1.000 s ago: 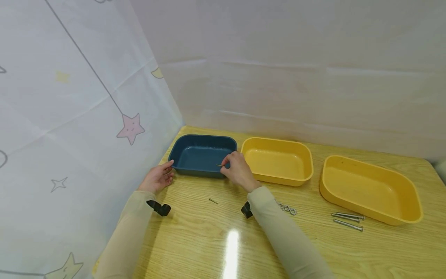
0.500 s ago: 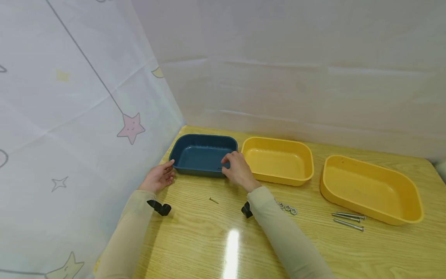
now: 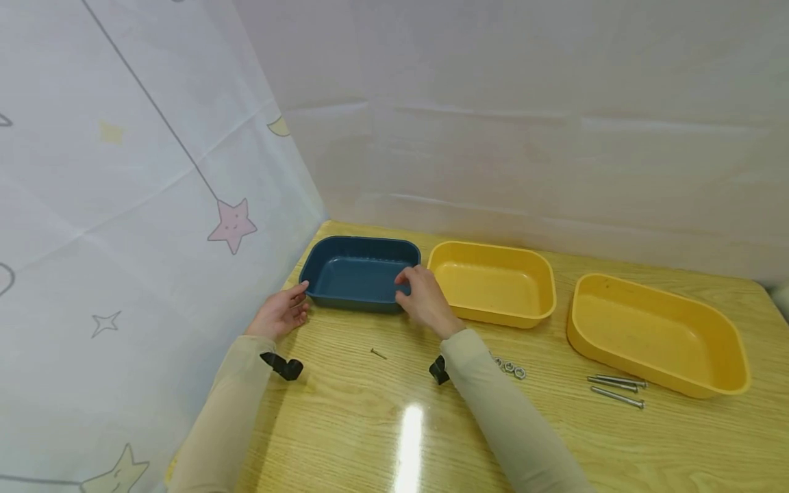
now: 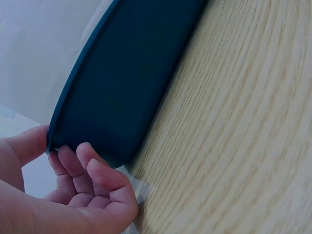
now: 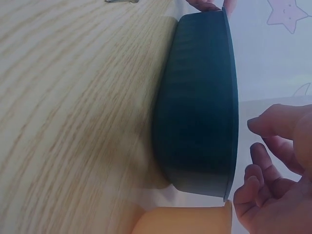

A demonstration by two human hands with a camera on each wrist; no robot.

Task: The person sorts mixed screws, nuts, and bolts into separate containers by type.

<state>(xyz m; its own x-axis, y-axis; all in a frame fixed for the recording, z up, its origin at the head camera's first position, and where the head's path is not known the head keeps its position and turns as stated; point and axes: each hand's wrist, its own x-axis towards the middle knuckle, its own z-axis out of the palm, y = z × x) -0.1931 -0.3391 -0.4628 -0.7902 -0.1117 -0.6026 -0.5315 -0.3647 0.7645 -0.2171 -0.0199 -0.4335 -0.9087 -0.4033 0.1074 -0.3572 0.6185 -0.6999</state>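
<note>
Fingers of left hand pinch blue tray; right hand, fingers parted, hovers above.

From the head camera I look forward and down across the wooden table. The left wrist camera sets me close by the left end of the blue tray; the right wrist camera, turned sideways, faces it from the opposite end. Both share the left hand, though seemingly only part from the right.

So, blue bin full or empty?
Not full: the blue bin shows bare floor. Its near wall hides part; cannot tell if empty.
</note>
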